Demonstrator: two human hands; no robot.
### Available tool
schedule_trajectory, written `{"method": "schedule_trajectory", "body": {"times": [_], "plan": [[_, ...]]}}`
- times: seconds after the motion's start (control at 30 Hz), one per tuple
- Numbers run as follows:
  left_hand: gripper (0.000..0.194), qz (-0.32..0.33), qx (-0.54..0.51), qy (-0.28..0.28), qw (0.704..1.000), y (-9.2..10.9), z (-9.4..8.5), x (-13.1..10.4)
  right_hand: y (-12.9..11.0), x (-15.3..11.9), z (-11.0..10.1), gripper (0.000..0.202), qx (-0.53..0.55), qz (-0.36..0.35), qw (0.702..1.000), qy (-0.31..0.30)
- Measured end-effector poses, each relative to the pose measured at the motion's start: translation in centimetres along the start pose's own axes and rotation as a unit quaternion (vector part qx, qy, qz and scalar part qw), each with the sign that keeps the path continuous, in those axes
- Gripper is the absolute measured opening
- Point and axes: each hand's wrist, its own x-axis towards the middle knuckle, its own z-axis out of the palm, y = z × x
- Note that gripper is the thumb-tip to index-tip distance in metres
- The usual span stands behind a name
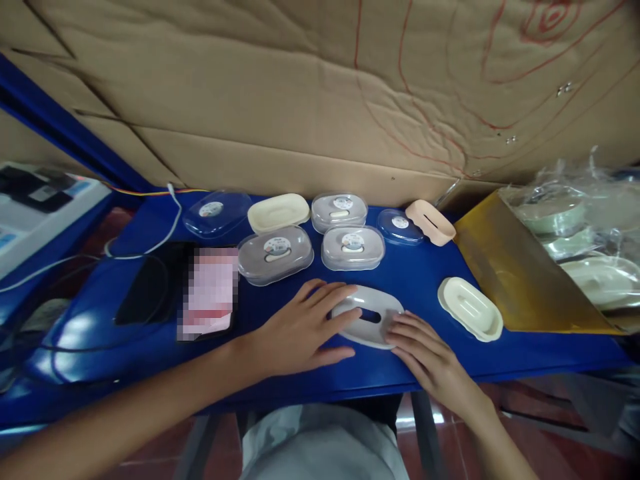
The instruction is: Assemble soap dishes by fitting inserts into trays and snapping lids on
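The left hand [313,330], fingers spread, and the right hand [425,353], fingers close together, touch opposite ends of the gray slotted dish [373,333] lying between them on the blue surface [310,360].

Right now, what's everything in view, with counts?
slotted piece: one, grey, front centre
lidded containers: three, grey, centre
loose lids: two, clear, back
open dishes: two, cream, back and right
peach dish: one, slotted, back right
pixelated item: one, pink, left
dark item: one, black, left
cables: several, white, black, yellow, left
boxy item: one, white, left
open box: one, yellow, right
wrapped dishes: several, green and cream, right
cardboard: one wall, brown, behind
table: one, blue, beneath
hands: two, bare, at slotted piece
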Motion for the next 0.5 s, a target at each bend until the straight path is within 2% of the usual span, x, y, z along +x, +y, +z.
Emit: {"method": "schedule_trajectory", "body": {"times": [0.07,0.13,0.2,0.27,0.37,0.5], "plan": [[0.046,-0.011,0.0,-0.022,1.0,-0.4,0.3,-0.6,0.8,-0.2,-0.6,0.048,-0.025,0.024,0.999,-0.006],[0.039,-0.029,0.002,-0.024,0.999,-0.8,0.7,-1.1,2.3,-1.3,-2.0,0.047,-0.089,0.083,0.992,0.025],[0.027,-0.048,-0.009,0.0,0.999,-1.2,0.9,-1.5,3.9,-3.0,-3.4,0.045,-0.176,0.159,0.967,0.088],[0.019,-0.069,-0.041,0.043,0.996,-1.5,0.8,-1.7,4.9,-4.6,-4.0,0.041,-0.223,0.193,0.949,0.115],[0.017,-0.118,-0.12,0.109,0.98,-1.3,0.6,-1.7,3.9,-4.9,-2.6,0.045,-0.193,0.198,0.957,0.087],[0.016,-0.158,-0.163,0.156,0.961,-0.7,0.6,-1.6,-0.3,-1.6,1.3,0.051,-0.11,0.154,0.981,0.035]]}}
